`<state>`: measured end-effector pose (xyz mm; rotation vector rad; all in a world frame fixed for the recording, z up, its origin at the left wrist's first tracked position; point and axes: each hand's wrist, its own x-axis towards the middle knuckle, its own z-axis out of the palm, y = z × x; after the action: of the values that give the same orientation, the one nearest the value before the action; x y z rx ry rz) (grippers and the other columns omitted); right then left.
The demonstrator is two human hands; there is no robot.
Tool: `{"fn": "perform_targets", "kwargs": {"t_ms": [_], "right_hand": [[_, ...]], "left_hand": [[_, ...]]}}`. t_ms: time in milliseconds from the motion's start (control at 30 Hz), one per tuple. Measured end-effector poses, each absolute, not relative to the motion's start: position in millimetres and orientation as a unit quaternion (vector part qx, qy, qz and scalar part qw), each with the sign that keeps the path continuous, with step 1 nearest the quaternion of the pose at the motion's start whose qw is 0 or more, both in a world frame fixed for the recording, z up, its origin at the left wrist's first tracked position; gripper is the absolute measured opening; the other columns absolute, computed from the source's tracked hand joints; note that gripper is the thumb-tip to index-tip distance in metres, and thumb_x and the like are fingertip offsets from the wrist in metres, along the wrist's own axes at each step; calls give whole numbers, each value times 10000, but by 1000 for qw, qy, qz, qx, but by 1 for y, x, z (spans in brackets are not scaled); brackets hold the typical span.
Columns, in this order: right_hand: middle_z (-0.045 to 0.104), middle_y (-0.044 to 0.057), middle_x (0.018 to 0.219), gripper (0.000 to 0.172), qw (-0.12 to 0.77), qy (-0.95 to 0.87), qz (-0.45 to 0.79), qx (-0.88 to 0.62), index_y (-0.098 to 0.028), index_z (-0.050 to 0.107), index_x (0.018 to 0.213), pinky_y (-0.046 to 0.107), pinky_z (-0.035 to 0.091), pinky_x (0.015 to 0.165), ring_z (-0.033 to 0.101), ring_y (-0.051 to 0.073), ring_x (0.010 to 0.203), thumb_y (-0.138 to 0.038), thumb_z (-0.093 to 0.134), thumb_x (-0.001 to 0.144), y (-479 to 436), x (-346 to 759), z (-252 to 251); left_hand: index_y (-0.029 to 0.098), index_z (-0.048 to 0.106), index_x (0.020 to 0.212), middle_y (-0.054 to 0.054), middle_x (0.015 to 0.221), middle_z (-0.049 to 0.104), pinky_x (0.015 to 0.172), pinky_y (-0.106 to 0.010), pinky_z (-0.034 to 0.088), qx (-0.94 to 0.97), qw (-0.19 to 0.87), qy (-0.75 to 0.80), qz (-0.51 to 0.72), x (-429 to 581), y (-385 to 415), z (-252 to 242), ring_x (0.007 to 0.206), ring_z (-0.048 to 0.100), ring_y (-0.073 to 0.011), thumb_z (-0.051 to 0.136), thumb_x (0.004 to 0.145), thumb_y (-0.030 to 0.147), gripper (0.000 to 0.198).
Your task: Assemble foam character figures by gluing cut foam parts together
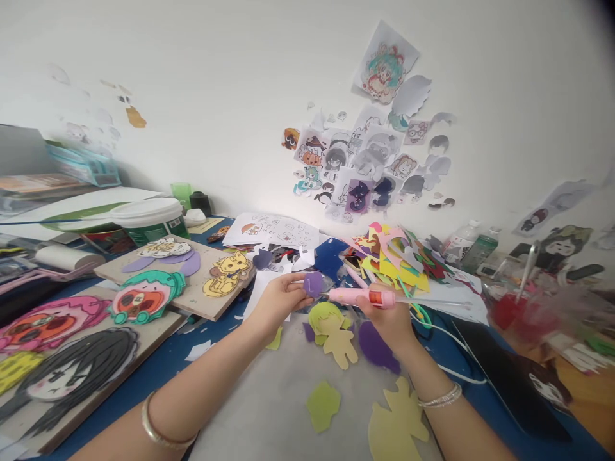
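Observation:
My left hand [288,296] pinches a small purple piece [312,284] with a pale line of glue or marking on it. In my right hand [390,315] is a pink glue gun [362,296], its nozzle pointing left, close to the purple piece; whether it touches I cannot tell. Below the hands, on the grey mat [269,410], lies a pale yellow figure cut-out [343,349] with yellow-green hair. A dark purple piece [378,346] sits right of it. Nearer me are a yellow-green scrap [323,405] and a larger pale yellow cut-out [396,422].
Boards with finished cut-out characters [144,298] stand on the left, near a white-lidded tub [148,214]. Coloured scraps [394,256] pile up at the back. A white cable [449,339], a black flat object [509,378] and bottles [480,245] are on the right.

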<state>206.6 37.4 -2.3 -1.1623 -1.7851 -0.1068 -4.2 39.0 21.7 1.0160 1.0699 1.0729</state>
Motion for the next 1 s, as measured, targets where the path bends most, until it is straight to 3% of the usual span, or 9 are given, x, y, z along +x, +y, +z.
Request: {"fn": "perform_targets", "kwargs": {"t_ms": [333,600,1000], "right_hand": [[331,-43,501,397,493,-721,-91,-479,-216,294,516,256,311,506,370,124,505,-425,511,774,41,209,-6],[417,-31,511,302,507,-733,-55,-450,-205,425,536,257,344,524,413,132,520,-348,546,772,38,206,-2],[373,-33,517,366,508,-711,-62,-483,-215,347,511,264,350,515,400,136,523,-405,499,785,39,208,-6]], "left_hand": [[141,632,984,-48,834,727,795,-248,517,492,605,450,435,-3,38,21,854,657,-162,608,693,146,291],[140,631,955,-33,784,727,788,-255,519,471,606,462,444,-2,37,22,807,669,-160,584,676,95,286],[133,628,1008,-63,830,727,813,-283,508,491,600,468,425,-1,35,24,861,655,-186,631,656,169,354]]}}
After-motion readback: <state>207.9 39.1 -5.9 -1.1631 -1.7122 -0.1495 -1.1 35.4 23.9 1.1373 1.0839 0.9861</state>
